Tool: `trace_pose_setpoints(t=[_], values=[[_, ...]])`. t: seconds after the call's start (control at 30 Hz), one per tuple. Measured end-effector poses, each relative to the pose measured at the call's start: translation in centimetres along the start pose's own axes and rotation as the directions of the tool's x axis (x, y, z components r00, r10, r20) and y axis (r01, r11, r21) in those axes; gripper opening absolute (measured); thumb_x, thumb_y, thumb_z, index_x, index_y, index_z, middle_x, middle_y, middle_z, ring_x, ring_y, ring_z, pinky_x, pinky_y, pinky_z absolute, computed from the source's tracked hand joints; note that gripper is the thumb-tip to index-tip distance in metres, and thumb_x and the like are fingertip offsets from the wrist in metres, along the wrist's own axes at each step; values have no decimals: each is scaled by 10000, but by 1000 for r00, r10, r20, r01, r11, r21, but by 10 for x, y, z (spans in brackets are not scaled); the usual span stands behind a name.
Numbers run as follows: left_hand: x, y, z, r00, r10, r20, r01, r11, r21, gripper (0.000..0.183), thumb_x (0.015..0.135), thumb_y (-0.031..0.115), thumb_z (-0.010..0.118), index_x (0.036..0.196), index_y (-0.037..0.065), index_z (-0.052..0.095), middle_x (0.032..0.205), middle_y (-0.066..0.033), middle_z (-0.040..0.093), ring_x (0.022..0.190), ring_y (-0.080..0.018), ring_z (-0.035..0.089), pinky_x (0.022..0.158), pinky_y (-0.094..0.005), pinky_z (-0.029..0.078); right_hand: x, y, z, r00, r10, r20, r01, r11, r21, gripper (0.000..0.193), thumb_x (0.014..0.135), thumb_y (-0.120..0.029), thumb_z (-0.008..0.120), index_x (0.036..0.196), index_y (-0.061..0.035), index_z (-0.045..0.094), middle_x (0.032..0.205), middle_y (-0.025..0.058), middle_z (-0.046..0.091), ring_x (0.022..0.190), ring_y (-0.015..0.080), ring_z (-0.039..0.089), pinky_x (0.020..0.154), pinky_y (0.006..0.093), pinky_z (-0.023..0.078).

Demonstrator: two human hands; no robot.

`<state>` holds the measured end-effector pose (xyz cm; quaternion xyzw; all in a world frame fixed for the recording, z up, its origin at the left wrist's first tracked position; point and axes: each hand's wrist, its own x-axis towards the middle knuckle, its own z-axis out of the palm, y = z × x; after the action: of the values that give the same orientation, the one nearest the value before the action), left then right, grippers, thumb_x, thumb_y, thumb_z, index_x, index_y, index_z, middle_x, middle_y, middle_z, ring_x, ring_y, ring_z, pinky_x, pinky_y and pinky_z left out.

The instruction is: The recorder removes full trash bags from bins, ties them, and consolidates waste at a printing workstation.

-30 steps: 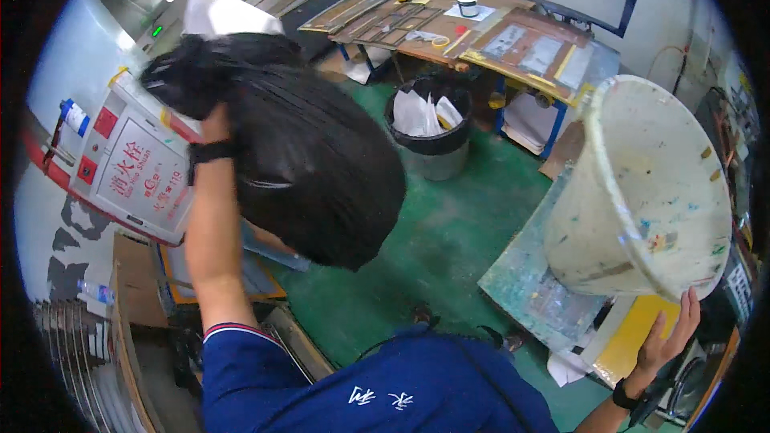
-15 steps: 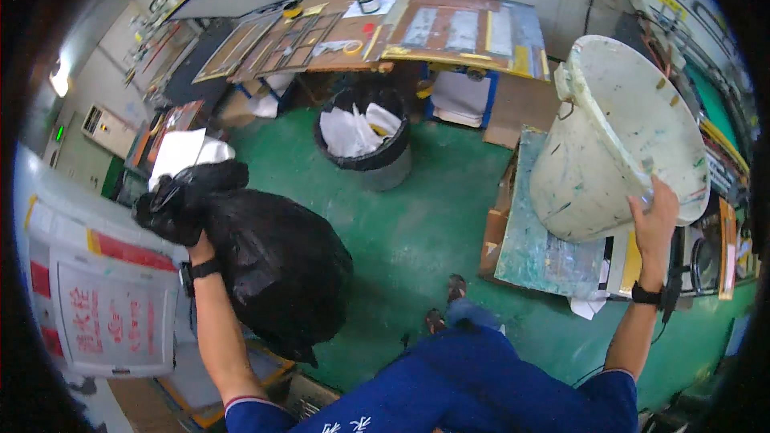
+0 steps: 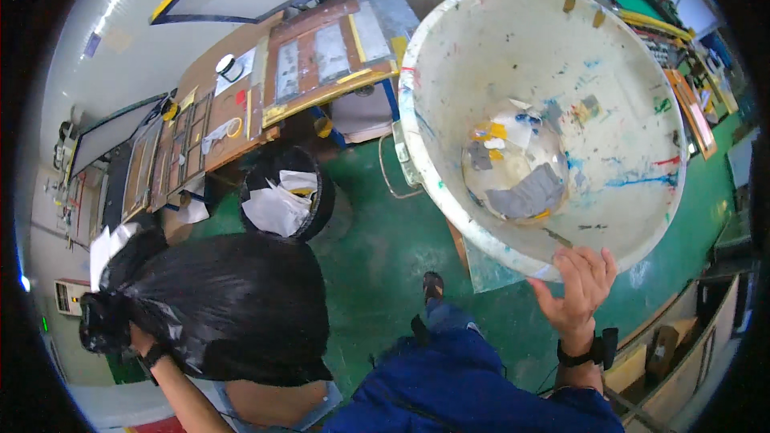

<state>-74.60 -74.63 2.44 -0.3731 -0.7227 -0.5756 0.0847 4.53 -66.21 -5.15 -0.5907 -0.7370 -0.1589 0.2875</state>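
One bag [image 3: 241, 305] (black); gripped in left hand [image 3: 142, 340]; bulk rightward

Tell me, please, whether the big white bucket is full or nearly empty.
Nearly empty: a few grey, yellow and white scraps lie at the bottom of the bucket.

Free floor [image 3: 375, 232] between bag [image 3: 233, 309] and tub [image 3: 497, 52]; bin [image 3: 337, 220] beyond bag

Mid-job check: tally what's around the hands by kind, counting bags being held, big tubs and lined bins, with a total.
Held bags: 1, the black bag in the left hand
Big tubs: 1, the off-white tub, right hand at its rim
Lined bins: 1, the bin with white scraps inside
Total: 3
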Motion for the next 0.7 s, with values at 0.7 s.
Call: trace_pose_setpoints(t=[0.7], values=[[81,-241,260,915,228,333,-134,950,-281,418,913,324,533,1270,107,515,1224,-58,550,1096,-242,496,1007,-386,368,62,2,62,957,275,-89,-287,872,-396,445,840,-210,679,1204,3,541,1171,167,577,1035,313,553,881,400,425]])
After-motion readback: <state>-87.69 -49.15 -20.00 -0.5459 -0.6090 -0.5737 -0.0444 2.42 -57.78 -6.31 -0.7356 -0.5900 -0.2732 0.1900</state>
